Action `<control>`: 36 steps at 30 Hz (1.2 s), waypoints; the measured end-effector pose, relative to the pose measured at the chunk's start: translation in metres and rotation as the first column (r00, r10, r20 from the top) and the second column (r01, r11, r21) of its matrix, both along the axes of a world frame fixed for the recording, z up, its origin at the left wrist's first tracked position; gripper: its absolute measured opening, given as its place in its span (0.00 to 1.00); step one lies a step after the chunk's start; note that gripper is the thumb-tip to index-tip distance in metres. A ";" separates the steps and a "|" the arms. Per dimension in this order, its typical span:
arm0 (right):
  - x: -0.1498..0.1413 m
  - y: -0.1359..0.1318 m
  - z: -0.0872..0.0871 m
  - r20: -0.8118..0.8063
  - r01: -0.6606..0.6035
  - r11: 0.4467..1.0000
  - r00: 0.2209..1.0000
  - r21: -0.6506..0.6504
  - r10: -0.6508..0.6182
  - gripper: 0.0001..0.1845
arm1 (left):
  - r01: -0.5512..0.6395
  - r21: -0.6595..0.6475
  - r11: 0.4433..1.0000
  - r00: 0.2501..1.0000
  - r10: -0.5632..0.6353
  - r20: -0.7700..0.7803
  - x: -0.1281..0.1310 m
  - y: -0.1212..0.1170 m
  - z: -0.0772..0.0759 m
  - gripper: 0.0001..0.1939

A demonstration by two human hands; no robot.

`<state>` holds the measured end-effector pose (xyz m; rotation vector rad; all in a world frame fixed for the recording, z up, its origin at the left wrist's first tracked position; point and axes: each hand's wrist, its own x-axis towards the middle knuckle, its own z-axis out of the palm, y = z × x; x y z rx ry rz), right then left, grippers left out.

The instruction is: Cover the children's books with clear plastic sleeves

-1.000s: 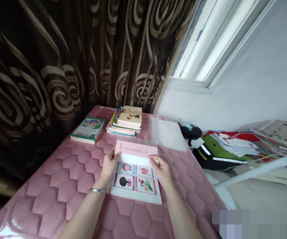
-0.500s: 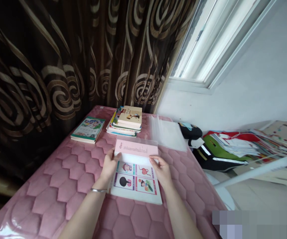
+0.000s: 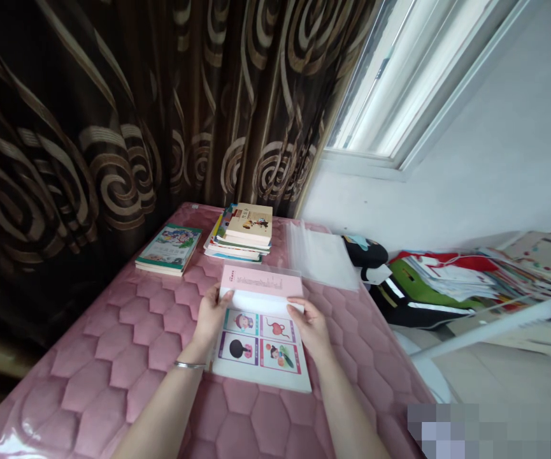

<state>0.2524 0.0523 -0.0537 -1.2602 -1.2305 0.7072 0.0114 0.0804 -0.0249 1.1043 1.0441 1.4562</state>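
Observation:
A book (image 3: 260,373) lies in front of me on the pink padded surface, its lower part showing cartoon pictures in coloured frames. Across its top is a pink printed cover panel (image 3: 260,280), with a clear plastic edge just beyond it and a white band below. My left hand (image 3: 213,315) pinches the panel's left side, thumb on top. At the right side my right hand (image 3: 309,324) grips the same panel between thumb and fingers. Whether the panel sits inside the clear plastic is hard to make out.
Behind the book stands a stack of books (image 3: 251,229). A green-edged book (image 3: 169,248) lies at the left, and clear plastic covers (image 3: 323,258) lie at the right. Beyond the pink surface's (image 3: 127,347) right edge are bags and a pile of papers (image 3: 451,277).
The pink panel and its clear edge have tilted slightly, the far edge coming a little lower. Both hands keep almost the same place and hold.

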 end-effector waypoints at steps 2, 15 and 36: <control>0.000 0.001 -0.001 0.001 0.018 1.000 1.000 0.011 -0.018 0.17 | 0.011 -0.006 1.000 1.000 -0.011 -0.001 -0.001 -0.002 0.001 0.23; 0.000 0.001 0.000 0.028 0.000 0.999 1.000 0.032 -0.001 0.16 | 0.009 0.033 0.999 1.000 -0.009 0.005 0.001 0.002 -0.001 0.19; -0.005 -0.001 0.012 0.185 0.062 0.988 0.979 0.142 -0.088 0.10 | -0.031 0.011 0.999 0.999 0.031 0.019 0.003 0.008 -0.014 0.17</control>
